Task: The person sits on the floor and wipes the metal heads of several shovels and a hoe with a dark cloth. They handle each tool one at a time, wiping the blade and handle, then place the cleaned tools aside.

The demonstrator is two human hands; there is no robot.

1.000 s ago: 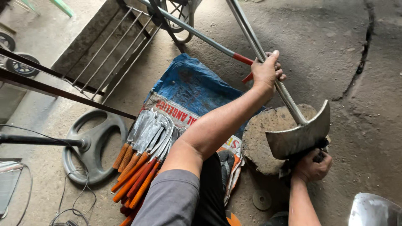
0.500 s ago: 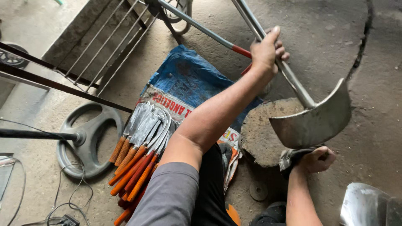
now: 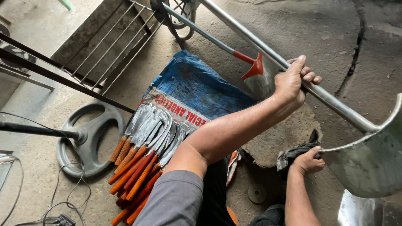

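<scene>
Head view: we grip a long-handled metal hoe and press a cloth to its blade.

Our left hand [image 3: 293, 81] is closed round the steel handle [image 3: 331, 102], fingers curled over the top and thumb up, holding the tool slanted above the concrete floor [image 3: 293, 25]. Down the handle from that hand sits the curved blade [image 3: 368, 163], and our right hand [image 3: 307, 161] is clenched on a dark rag [image 3: 293, 152] pushed against the blade's near edge. Just beyond the left hand lies a second tool with a red socket [image 3: 253, 67]. Below the left forearm, a row of orange-handled sickles [image 3: 146, 155] rests on a blue sack [image 3: 197, 86]. Well to the left of them lies a round metal wheel [image 3: 90, 140].
</scene>
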